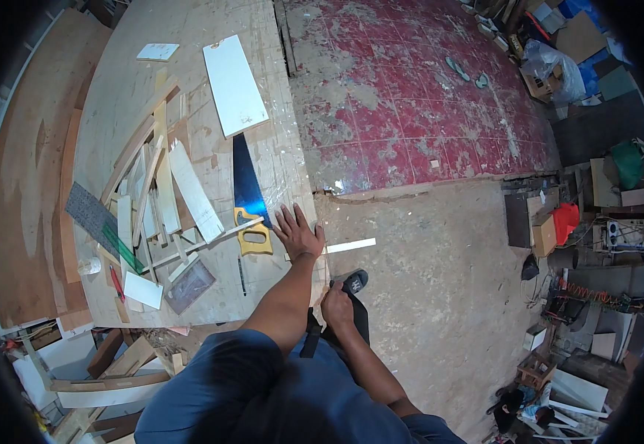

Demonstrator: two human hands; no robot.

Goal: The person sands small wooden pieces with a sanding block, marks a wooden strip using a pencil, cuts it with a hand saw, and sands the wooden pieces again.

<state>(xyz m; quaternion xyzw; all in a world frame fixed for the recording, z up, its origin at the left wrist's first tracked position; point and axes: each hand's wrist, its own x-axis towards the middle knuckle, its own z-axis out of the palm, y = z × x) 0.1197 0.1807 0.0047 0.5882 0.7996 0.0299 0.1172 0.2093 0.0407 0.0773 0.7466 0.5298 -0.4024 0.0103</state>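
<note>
My left hand [297, 233] presses flat with spread fingers near the right edge of the wooden table [277, 296]. Under or beside its palm lies a thin pale strip [351, 245], which sticks out past the table edge over the floor. Just left of that hand is a saw [248, 177] with a yellow handle, its blade reaching up to a white board [234, 85]. My right hand [336, 305] is closed in a fist beside the table edge, close to my body; what it holds, if anything, is hidden.
Wood strips [163, 170], a grey speckled piece [91, 212], red-handled tool [117, 283] and dark pencil-like stick [241, 275] lie on the table's left part. Green sandals [456, 68] rest on the red tiled floor [410, 111]. Clutter lines the right wall.
</note>
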